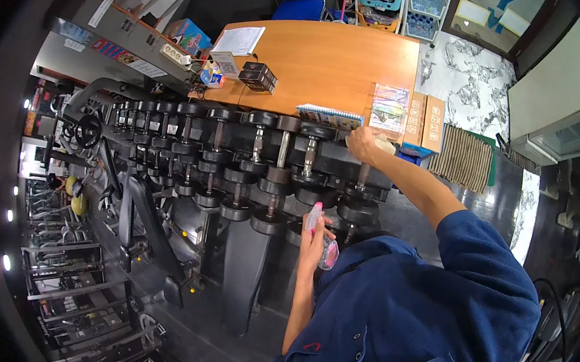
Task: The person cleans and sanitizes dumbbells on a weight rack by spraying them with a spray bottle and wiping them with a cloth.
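My left hand [312, 241] is wrapped round a clear spray bottle [329, 255] with a pink and white spray head, held in front of my body beside the nearer dumbbells. Out to the right, my right hand [364, 144] is closed on a pale cloth [385, 144] at the end of the rack. Below that hand lies a dumbbell [361, 178] with a metal handle, its far end hidden by the hand and cloth. Another dumbbell [310, 157] with a shiny handle rests just left of it.
A long dumbbell rack [197, 144] runs leftward. Behind it stands a wooden desk [334, 53] bearing a desk calendar [330, 117], a black box [257, 78] and papers. Cardboard boxes [431, 124] stand at its right. A padded bench [246, 274] is near my left side.
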Tool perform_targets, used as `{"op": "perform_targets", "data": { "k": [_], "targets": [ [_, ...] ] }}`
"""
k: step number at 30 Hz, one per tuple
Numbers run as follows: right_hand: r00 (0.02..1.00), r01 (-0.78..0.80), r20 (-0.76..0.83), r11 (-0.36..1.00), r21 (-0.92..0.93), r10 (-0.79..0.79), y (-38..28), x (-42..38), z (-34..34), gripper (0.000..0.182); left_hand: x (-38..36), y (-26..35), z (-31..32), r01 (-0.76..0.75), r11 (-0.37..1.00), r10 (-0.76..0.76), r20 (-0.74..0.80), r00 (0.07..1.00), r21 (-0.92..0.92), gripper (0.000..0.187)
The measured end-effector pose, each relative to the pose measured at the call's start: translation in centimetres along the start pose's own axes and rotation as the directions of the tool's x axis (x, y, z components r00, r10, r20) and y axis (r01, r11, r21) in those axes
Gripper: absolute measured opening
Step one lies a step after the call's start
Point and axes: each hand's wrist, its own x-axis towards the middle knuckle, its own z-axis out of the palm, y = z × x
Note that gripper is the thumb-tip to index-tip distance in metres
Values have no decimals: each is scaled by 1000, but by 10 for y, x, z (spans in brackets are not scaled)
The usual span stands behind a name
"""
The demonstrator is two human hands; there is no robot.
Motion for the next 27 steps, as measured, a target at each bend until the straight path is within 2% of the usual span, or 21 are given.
{"op": "perform_targets", "data": {
  "k": [3, 6, 8, 9, 12, 13, 14, 16, 18, 19, 22, 25, 26, 27],
  "targets": [
    [982, 63, -168, 992, -106, -80, 2, 1, 17, 21, -3, 1, 0, -3, 1000, 3, -9, 1000, -3, 40],
    [946, 209, -254, 978, 6, -200, 16, -16, 33, 20, -6, -13, -1, 19, 1000, -19, 8, 1000, -14, 42],
    [894, 228, -405, 973, 38, -193, 26, -16, 48, 23, -3, -20, -1, 39, 999, -39, 27, 999, -6, 43],
    [861, 243, -473, 968, 59, -188, 25, -17, 57, 25, -3, -21, 0, 46, 999, -46, 29, 999, -6, 43],
    [783, 301, -621, 887, 350, -21, 29, -30, 58, 35, -8, -21, 6, 83, 997, -83, 44, 996, -2, 42],
    [739, 328, -670, 833, 445, 67, 29, -34, 58, 51, -9, -21, 7, 91, 996, -91, 52, 995, -2, 42],
    [769, 219, -593, 771, 598, 241, 29, -31, 59, 50, -9, -20, 9, 96, 995, -96, 56, 994, -4, 42],
    [769, -1, -350, 548, 836, 535, 24, -23, 61, 50, -14, -19, 10, 103, 995, -103, 46, 994, 10, 40],
    [565, 98, -176, 146, 984, 806, 28, -16, 70, 57, -15, -11, 10, 124, 991, -126, 44, 991, 48, 40],
    [454, 189, -38, -55, 980, 890, 31, -14, 75, 60, -16, -14, 10, 113, 993, -114, 32, 993, 47, 38],
    [421, 478, 192, -396, 784, 887, 38, -70, 47, 64, -18, -17, 7, 87, 996, -87, 23, 996, 8, 38],
    [358, 356, 168, -301, 885, 919, 27, -108, 25, 65, -17, -19, 1, 115, 992, -116, 28, 993, 57, 48],
    [435, 223, -48, -56, 973, 899, 30, -77, 91, 72, -15, -18, 1, 125, 991, -127, 28, 992, 57, 48],
    [500, 138, -49, -23, 990, 864, 22, -76, 88, 80, -14, -15, 1, 137, 989, -139, 29, 990, 58, 48]
  ]
}}
